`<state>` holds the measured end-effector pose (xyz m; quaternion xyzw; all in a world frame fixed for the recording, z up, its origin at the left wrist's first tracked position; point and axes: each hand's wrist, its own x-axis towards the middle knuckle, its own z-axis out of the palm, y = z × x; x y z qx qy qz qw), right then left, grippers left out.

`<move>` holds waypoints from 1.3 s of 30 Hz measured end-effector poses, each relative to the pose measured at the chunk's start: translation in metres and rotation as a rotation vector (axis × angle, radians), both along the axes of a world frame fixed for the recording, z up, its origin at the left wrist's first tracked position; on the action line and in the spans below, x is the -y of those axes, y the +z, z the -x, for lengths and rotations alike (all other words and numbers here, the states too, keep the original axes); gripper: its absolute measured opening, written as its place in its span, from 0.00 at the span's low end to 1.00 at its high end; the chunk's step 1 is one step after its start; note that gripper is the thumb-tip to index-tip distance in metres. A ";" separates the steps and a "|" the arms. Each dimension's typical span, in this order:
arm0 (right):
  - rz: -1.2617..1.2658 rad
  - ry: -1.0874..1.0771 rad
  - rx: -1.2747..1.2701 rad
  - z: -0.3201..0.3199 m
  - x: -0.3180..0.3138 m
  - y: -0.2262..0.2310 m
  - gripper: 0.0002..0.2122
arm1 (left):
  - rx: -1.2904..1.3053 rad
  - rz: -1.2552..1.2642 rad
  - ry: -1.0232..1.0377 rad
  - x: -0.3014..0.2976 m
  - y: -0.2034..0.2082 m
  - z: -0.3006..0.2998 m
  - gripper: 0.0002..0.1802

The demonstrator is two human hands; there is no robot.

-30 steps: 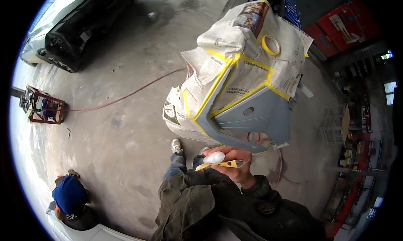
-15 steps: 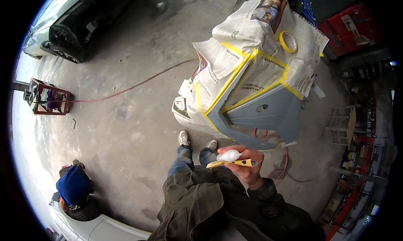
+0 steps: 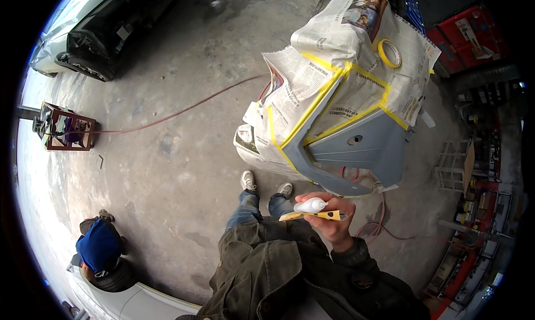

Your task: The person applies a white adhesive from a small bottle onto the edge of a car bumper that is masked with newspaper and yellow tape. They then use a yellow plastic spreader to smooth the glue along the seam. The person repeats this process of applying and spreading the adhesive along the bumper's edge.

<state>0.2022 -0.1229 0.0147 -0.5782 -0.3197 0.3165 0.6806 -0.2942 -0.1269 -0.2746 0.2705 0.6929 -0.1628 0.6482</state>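
My right hand point(image 3: 336, 215) is closed around a small white squeeze bottle point(image 3: 310, 205) with a nozzle and a flat yellow piece with dark spots point(image 3: 315, 215) just beneath it. What the yellow piece is I cannot make out. Both are held in front of my jacket, on the near side of a grey car body panel point(image 3: 372, 141). Newspaper sheets point(image 3: 295, 94) cover much of that panel's surroundings, fixed along the edges with yellow masking tape point(image 3: 368, 119). A roll of yellow tape point(image 3: 389, 54) lies on the paper. My left hand is out of view.
A red hose point(image 3: 184, 106) runs over the concrete floor point(image 3: 184, 169) to a reddish box-shaped stand point(image 3: 69, 129) at left. Nearby, a person in blue point(image 3: 100, 243) crouches by a wheel and white car point(image 3: 139, 297). Cluttered shelves point(image 3: 473, 231) line the right; a red cabinet point(image 3: 465, 33) stands far right.
The view has shifted slightly, so the panel and my right hand appear a little further right. My grip on the bottle and yellow piece looks the same.
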 end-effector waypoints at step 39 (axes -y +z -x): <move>0.107 -0.273 -0.078 -0.089 0.069 -0.001 0.05 | 0.168 0.223 0.498 -0.062 0.019 -0.065 0.20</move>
